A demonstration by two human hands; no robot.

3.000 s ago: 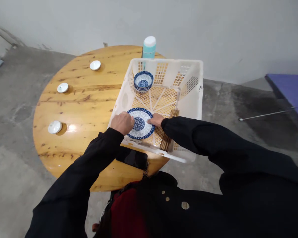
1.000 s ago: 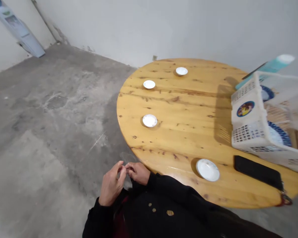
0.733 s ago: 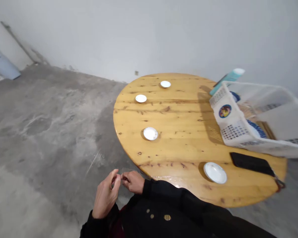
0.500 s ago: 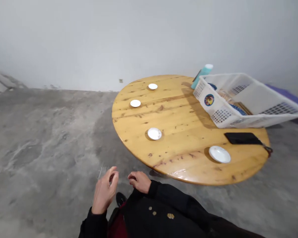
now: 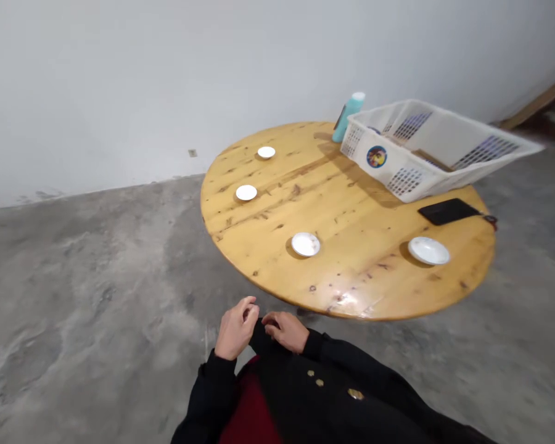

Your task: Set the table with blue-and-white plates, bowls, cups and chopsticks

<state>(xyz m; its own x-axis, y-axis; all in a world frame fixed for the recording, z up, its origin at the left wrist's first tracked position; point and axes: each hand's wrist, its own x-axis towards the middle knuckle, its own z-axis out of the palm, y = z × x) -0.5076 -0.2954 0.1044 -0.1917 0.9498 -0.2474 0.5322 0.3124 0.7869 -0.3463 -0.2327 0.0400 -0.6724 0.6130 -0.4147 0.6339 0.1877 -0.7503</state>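
Left hand (image 5: 234, 328) and right hand (image 5: 283, 329) just apart, both loosely curled, black sleeves (image 5: 208, 394)

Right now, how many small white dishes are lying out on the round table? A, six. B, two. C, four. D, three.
C. Four white dishes sit apart on the round wooden table: one at the far edge, one at the left, one near the front, and one at the right, by the black phone.
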